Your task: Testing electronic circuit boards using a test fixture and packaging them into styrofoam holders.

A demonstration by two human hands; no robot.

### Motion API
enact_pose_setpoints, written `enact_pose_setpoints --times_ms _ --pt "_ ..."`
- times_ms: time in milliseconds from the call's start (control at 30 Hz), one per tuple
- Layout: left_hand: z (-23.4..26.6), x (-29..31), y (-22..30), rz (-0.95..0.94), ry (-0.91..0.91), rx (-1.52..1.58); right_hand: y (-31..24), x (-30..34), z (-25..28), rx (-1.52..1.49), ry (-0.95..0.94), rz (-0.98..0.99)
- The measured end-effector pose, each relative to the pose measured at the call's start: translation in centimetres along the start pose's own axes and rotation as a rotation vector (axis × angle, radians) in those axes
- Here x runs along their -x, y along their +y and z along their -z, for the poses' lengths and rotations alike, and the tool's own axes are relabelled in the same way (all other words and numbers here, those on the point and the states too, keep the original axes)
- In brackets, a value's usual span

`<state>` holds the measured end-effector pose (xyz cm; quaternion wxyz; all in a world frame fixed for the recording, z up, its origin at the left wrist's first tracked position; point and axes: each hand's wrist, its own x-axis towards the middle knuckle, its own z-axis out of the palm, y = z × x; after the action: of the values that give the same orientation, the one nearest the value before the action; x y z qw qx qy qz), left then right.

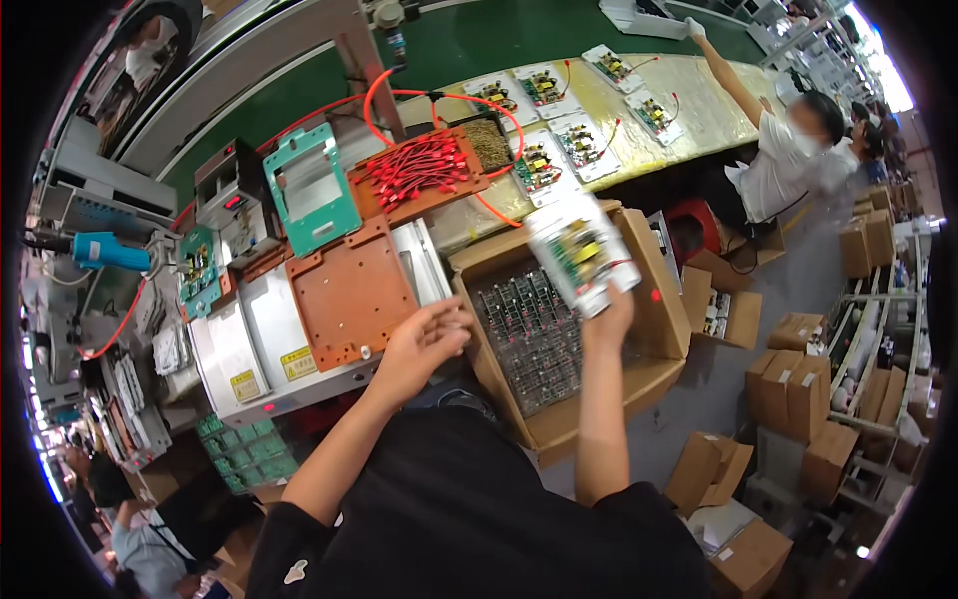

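My right hand (609, 317) grips the lower edge of a white plate carrying a circuit board (582, 250), with yellow parts and a red lead. The board is tilted and slightly blurred above an open cardboard box (654, 339). Inside that box lie rows of small boards (539, 339) under what looks like clear plastic. My left hand (424, 344) holds nothing, its fingers stretched out between the box and a brown fixture plate (349, 299). The fixture plate lies on a silver machine. Behind it stands a green frame (311, 190) with a rectangular opening.
Several similar boards on white plates (584, 145) lie on the yellowish bench (699, 95). Red leads (414, 170) are heaped on a brown tray, beside a bin of small brass-coloured parts (487, 143). An orange hose (369, 100) loops over them. A co-worker (788, 150) sits to the right.
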<state>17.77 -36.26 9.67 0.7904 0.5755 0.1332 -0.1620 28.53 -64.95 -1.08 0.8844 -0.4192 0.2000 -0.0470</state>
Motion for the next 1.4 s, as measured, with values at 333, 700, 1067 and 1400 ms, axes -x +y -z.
enact_pose_setpoints --times_ms 333,700,1067,1400 --pt "0.9 5.9 -0.6 0.103 0.075 -0.057 -9.5 -29.8 2.6 0.154 0.066 -0.045" --pt "1.4 7.3 0.2 -0.112 0.009 -0.111 -10.6 -27.4 5.1 0.292 0.043 -0.154" --pt "26.6 10.5 -2.0 -0.419 1.454 -0.534 -7.6 -25.5 7.8 0.467 0.12 0.051" --pt "45.0 8.8 -9.3 -0.127 1.38 -1.599 -19.4 -11.7 13.4 0.73 0.412 0.095"
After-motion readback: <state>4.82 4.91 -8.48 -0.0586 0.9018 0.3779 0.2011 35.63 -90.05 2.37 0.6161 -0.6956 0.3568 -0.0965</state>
